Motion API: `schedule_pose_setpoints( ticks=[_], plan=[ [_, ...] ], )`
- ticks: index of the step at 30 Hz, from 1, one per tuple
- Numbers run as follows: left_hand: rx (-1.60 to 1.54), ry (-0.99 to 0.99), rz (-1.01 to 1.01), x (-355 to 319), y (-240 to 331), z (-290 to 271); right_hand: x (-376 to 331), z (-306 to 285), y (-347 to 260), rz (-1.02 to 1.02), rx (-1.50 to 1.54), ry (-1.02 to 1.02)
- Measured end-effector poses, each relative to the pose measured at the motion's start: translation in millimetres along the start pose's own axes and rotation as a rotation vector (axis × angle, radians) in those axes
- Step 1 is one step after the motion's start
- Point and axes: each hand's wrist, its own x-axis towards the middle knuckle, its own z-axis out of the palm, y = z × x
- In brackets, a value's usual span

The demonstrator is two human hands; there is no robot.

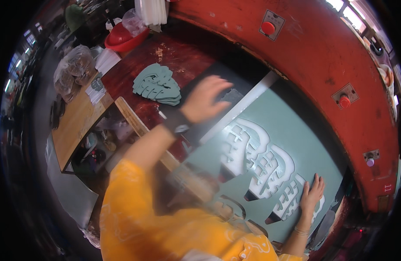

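Pale green foam sheet [292, 126] with leaf-shaped cut-outs lies flat on the bed of the big red press [322, 56], its long axis running from the upper left down to the lower right of the view. Across its upper end lies a long white strip [239, 108] — it slants the other way, from the upper right down toward the dark red worktable [135, 74]. On that table, well apart from the sheet, sits a stack of green leaf-shaped foam pieces [159, 85].

Right hand [313, 193] lies flat on the sheet's lower end, fingers spread, pressing rather than pinching, just beside a cut-out. Left hand [204, 100] (blurred, with a dark band at the wrist) hangs open above the sheet's upper end and the strip, fingers loosely spread, holding nothing — whether it touches anything I cannot tell. The stack lies to its left, so the left hand is the nearer one to it.
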Motion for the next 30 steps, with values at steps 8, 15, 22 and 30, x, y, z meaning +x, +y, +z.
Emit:
schedule_pose_setpoints(
  ticks=[8, 15, 22, 30],
  plan=[
    [0.169, -0.504, 0.062, 42.9, 78.7, 110.6, -13.6, 11.9, 7.5, 0.099, -0.064, -0.104],
    [0.228, -0.601, 0.044, -3.2, 89.3, 82.3, -70.4, -32.3, -10.6, 0.029, 0.095, -0.164],
    [0.252, -0.616, 0.038, 9.5, 91.5, 93.4, -79.4, -83.1, 168.1, 0.539, 0.107, 0.270],
    [0.220, -0.606, 0.005, 5.2, 91.7, 89.7, -108.5, -57.5, 250.4, 0.449, 0.058, -0.140]
  ],
)
